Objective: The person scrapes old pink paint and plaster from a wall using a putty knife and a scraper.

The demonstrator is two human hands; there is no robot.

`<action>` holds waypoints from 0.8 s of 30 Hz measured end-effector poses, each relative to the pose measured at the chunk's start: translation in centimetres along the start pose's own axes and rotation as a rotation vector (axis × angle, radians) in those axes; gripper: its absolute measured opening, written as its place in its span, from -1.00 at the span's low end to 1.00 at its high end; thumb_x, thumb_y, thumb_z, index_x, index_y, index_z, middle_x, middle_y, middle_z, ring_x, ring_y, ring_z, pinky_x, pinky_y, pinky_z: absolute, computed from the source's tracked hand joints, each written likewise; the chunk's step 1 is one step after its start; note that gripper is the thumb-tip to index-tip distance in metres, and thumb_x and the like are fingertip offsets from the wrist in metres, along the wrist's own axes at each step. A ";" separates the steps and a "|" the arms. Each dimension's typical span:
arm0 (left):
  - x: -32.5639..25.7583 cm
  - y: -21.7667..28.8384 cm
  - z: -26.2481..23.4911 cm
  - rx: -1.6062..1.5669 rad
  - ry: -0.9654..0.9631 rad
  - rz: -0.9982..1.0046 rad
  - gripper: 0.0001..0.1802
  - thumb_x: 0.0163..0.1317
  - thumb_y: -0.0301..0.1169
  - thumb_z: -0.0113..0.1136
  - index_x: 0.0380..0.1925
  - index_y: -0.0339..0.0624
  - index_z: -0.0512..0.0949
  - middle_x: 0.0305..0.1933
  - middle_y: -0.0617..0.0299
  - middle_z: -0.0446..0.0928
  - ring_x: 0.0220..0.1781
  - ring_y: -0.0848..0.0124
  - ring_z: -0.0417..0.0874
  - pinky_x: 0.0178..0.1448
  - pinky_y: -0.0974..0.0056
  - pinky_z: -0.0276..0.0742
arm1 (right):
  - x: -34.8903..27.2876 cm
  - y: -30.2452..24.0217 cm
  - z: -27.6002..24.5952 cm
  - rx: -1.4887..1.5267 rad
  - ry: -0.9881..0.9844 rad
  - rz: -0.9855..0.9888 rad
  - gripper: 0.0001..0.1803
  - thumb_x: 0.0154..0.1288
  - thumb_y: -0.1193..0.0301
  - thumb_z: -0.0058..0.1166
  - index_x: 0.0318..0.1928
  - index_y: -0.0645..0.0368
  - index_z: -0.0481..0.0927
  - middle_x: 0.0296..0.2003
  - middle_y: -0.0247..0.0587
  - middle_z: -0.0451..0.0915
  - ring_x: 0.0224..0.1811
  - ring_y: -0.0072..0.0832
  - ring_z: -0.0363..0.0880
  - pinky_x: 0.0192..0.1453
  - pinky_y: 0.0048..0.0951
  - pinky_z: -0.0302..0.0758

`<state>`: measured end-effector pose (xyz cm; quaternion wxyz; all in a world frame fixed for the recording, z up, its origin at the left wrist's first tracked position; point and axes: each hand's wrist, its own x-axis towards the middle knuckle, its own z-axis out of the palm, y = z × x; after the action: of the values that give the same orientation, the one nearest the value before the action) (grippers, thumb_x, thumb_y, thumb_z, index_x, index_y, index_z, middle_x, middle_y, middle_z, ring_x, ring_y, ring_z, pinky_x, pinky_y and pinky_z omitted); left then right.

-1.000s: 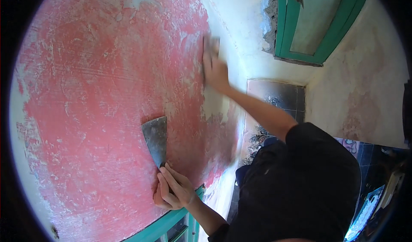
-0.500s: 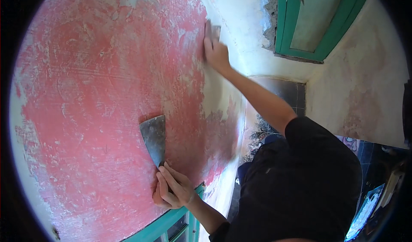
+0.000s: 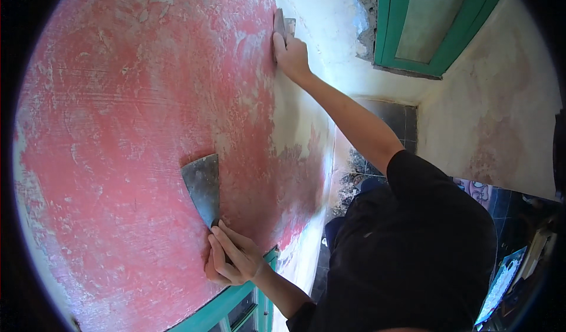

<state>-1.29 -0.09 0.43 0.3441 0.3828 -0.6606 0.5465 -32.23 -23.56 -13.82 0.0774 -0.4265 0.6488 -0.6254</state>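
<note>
Since the scraper point(image 3: 203, 182) looks light and stiff, the left grip point(image 3: 234, 259) pinches its narrow near end, the right grip point(image 3: 293, 58) another tool point(image 3: 279, 22).

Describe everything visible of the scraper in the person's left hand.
The scraper has a broad, fan-shaped blade that looks like dull grey metal, mottled with paler specks. It tapers from a wide, nearly straight edge to a dark, narrow neck. The left hand grips it at that narrow end, hiding most of any handle. The wide edge points toward the picture's top, leaning slightly left. The blade lies in front of the pink, patchy wall; whether it touches the wall cannot be told.
</note>
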 end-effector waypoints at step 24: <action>-0.4 -0.2 -0.1 0.045 -0.034 -0.002 -0.74 0.04 -0.40 0.61 -0.23 -0.13 0.80 -0.29 0.33 0.68 -0.29 0.44 0.55 -0.20 0.33 0.67 | -23.6 -5.4 -2.3 0.227 -0.150 -0.233 -0.32 0.45 0.55 -0.04 0.54 0.22 0.16 0.47 0.19 0.20 0.45 0.12 0.31 0.05 -0.16 0.65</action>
<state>-0.88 0.05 0.19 0.3246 0.4006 -0.6534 0.5543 -16.49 -5.72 -18.88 0.1004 -0.5327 0.5126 -0.6659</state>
